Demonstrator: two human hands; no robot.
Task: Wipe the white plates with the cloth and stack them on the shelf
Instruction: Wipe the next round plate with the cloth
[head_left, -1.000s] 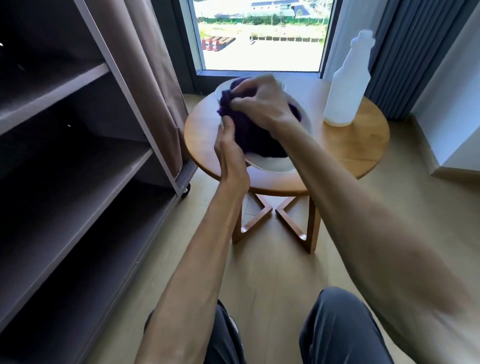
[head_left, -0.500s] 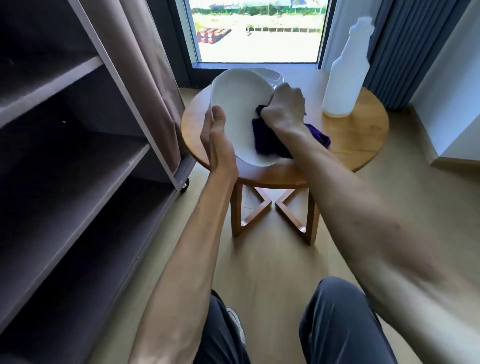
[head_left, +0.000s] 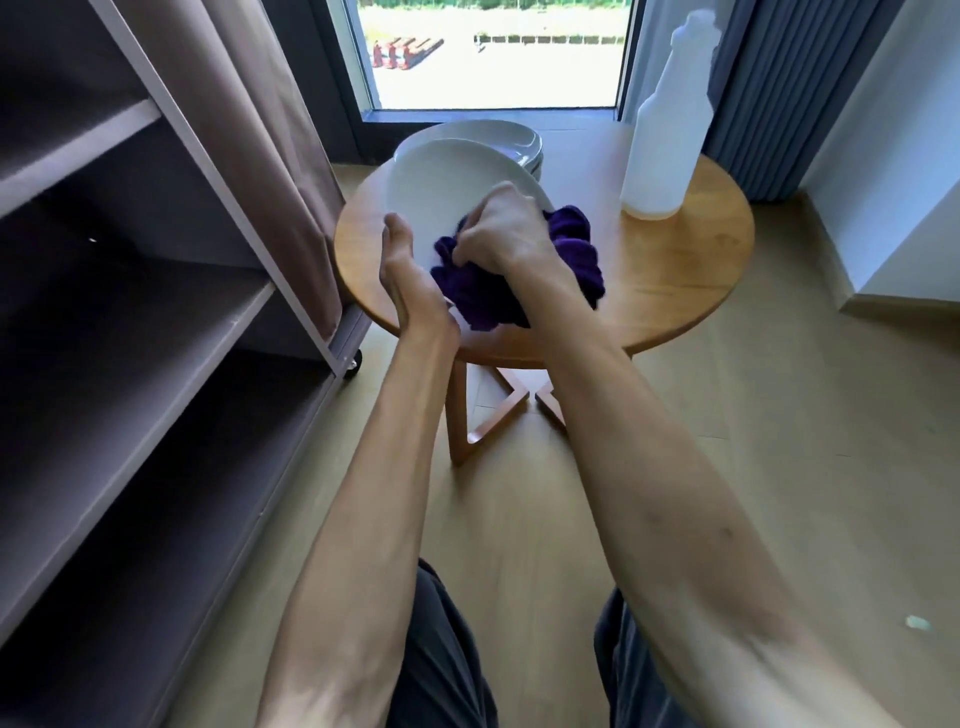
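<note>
My left hand (head_left: 408, 273) grips the near left rim of a white plate (head_left: 447, 187), holding it tilted above the round wooden table (head_left: 675, 280). A bunched dark purple cloth (head_left: 571, 254) is pressed on the plate's near part by my right hand (head_left: 501, 234), which is closed around it. Behind the held plate a stack of white plates (head_left: 498, 137) rests on the table's far side. The grey shelf unit (head_left: 156, 332) stands at the left, and its visible shelves hold no plates.
A translucent white bottle (head_left: 667, 130) stands on the table's far right. A brown curtain (head_left: 249, 130) hangs beside the shelf unit, which has a caster (head_left: 353, 364) near the table. Grey curtains and a white wall are on the right. Wooden floor lies below, my knees at the bottom.
The cloth has gone from covering the middle of the plate to its near right part. The plate is now lifted and tilted, and the stack behind it has come into sight.
</note>
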